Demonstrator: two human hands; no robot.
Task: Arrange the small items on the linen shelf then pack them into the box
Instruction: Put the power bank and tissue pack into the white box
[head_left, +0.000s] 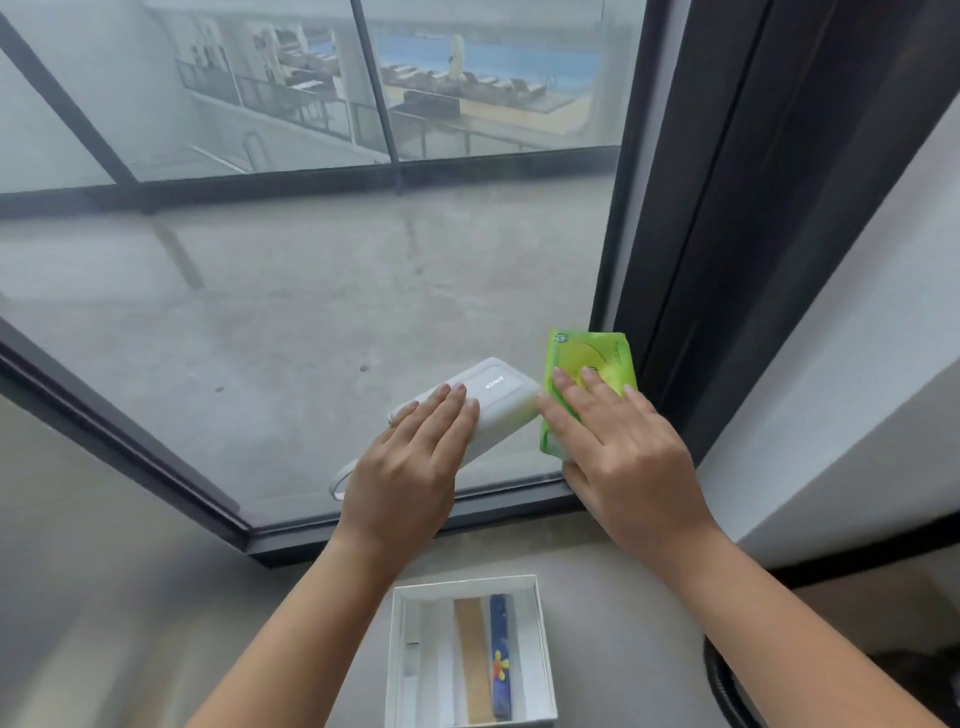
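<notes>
The left hand (410, 467) lay flat with straight fingers on the white power bank (501, 397). The right hand (623, 457) lay spread over the green packet (592, 358), and neither hand was curled round anything, so they seemed to be pressing the two items edge to edge to square them up at the foot of the window before packing. The open white box (396, 649) sat nearer the person on the pale grey shelf (623, 603) with a tan strip (472, 660) and a blue flowered one (500, 660) inside, probably kept close for a short carry. Behind it all were a dark window frame (156, 457) and glass looking onto a concrete terrace.
</notes>
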